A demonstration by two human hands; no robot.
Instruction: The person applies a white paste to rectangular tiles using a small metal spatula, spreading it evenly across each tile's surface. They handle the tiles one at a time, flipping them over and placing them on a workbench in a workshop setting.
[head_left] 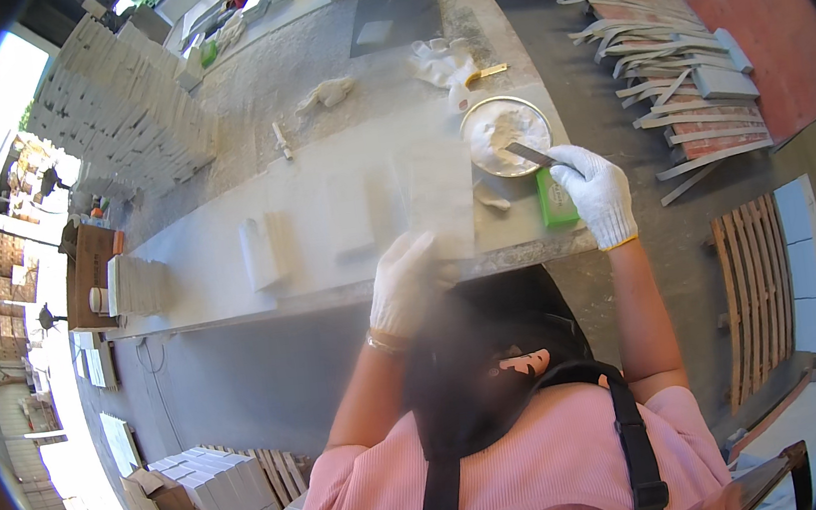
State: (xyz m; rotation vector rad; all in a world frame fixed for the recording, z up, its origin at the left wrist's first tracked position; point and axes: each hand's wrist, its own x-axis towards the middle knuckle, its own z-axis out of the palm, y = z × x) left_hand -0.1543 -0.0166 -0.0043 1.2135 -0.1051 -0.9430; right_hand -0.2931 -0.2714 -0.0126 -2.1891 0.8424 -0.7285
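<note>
My left hand (403, 284), in a white glove, grips the lower edge of a pale rectangular tile (439, 194) that stands tilted over the workbench (228, 265). My right hand (597, 191), also gloved, holds a flat metal scraper (530, 153) whose blade reaches into a round metal bowl of white paste (505, 133). A green block (555, 200) lies on the bench just below the bowl, beside my right hand.
Two more pale tiles (264, 251) lie on the bench to the left. Spare white gloves (441, 60) rest beyond the bowl. A tall stack of tiles (124, 106) rises at far left, strips and a red board (774, 22) lie on the floor at right, boxes (213, 489) below.
</note>
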